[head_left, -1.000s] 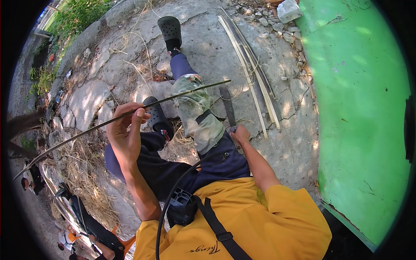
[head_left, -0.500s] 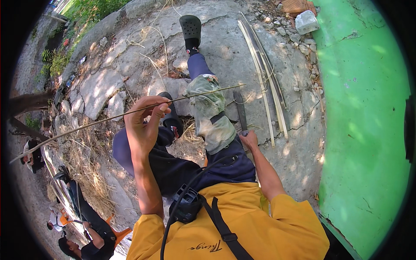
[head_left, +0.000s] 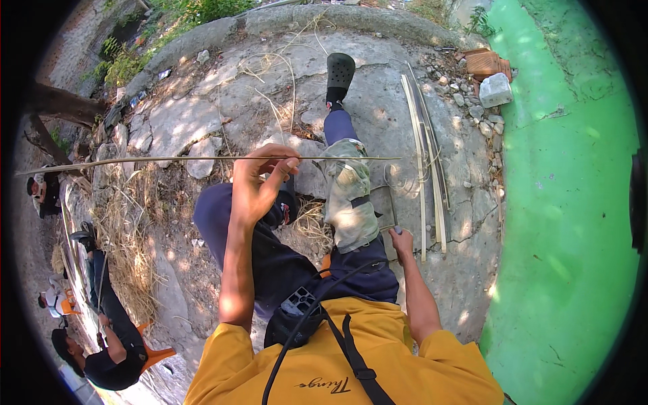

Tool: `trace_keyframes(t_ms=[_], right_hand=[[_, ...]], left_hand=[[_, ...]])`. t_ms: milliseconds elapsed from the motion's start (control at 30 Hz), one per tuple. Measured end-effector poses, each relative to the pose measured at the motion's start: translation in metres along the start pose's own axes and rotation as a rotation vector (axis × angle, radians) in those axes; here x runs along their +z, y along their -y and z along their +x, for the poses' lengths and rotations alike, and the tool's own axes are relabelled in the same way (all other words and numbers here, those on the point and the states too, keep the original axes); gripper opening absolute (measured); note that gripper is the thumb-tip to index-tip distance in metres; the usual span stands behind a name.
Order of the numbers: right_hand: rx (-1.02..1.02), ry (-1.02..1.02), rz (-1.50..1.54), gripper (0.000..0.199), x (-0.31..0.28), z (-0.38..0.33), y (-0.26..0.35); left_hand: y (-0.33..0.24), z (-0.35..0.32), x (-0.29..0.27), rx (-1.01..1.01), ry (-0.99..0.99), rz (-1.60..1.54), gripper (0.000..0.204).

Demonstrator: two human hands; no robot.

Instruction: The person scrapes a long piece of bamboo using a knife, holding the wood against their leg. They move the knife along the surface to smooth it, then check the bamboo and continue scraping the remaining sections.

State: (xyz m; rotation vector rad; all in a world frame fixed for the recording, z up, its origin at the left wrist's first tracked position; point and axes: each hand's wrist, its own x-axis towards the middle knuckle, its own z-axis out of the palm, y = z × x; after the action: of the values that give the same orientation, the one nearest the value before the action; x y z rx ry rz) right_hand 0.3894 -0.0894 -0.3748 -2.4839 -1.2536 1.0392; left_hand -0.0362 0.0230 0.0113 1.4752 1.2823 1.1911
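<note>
My left hand (head_left: 260, 185) pinches a long, thin bamboo strip (head_left: 169, 159) between thumb and fingers. The strip lies nearly level across the view, its right end passing over the pale green cloth (head_left: 352, 202) wrapped round my outstretched leg. Beside that leg, my right hand (head_left: 402, 244) is closed on the handle of a knife (head_left: 397, 231). The knife's blade points away from me and is hard to make out against the ground. Farther right, several long split bamboo strips (head_left: 432, 162) lie together on the concrete.
A green wall (head_left: 560, 202) runs along the right side, with rubble, a pale block (head_left: 495, 90) and orange bricks (head_left: 487, 63) at its foot. Dry fibres (head_left: 128, 243) litter the left. Another person (head_left: 111, 351) sits at lower left on an orange chair (head_left: 154, 351).
The bamboo strip has swung from a slant to nearly level as my left hand shifted right. The knife has turned, so its blade shows less broadly. The whole view has shifted.
</note>
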Motion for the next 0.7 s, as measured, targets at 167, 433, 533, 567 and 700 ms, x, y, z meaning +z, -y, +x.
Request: trace_keyframes(t_ms=[167, 433, 533, 567, 700], right_hand=[[0.101, 0.003, 0.464, 0.04, -0.039, -0.041, -0.002], [-0.2, -0.219, 0.898, 0.049, -0.156, -0.135, 0.055], [-0.321, -0.181, 0.965, 0.045, -0.191, -0.157, 0.105], [-0.383, -0.143, 0.948, 0.043, -0.198, -0.163, 0.125], [-0.503, 0.005, 0.84, 0.04, -0.2, -0.169, 0.172]], left_hand=[[0.013, -0.019, -0.004, 0.13, -0.053, -0.063, 0.01], [0.013, -0.03, 0.029, 0.328, 0.078, 0.057, 0.018], [0.019, -0.031, 0.043, 0.364, 0.136, 0.08, 0.02], [0.018, -0.03, 0.048, 0.381, 0.154, 0.074, 0.022], [0.02, -0.022, 0.067, 0.415, 0.215, 0.156, 0.027]])
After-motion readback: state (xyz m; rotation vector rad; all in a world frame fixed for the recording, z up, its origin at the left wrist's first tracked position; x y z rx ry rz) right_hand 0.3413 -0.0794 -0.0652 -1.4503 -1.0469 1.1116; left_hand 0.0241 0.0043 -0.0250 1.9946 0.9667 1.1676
